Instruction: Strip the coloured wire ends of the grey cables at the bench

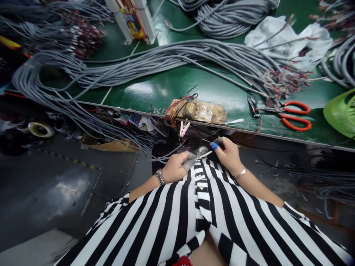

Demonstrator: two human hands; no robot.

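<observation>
Close to my striped shirt, my left hand (pixel 176 166) is closed, its thumb and finger wrapped in grey coverings. It grips a grey cable, whose pale end (pixel 205 155) points toward my right hand. My right hand (pixel 230 157) is pinched shut, with blue tape round one fingertip and a grey covering on another. A thin, dark, pointed piece (pixel 206 140) sticks out from its fingers; whether it is a wire or a tool tip I cannot tell. Just beyond my hands, a pink clip (pixel 183 128) hangs at the bench edge beside a tape-wrapped wooden block (pixel 205 112).
A long bundle of grey cables (pixel 155 61) lies across the green bench (pixel 177 83) and droops over its left edge. Orange-handled scissors (pixel 296 108) and small cutters (pixel 253 106) lie at right, near a green plastic basket (pixel 340 114). A coiled cable (pixel 233 18) sits behind.
</observation>
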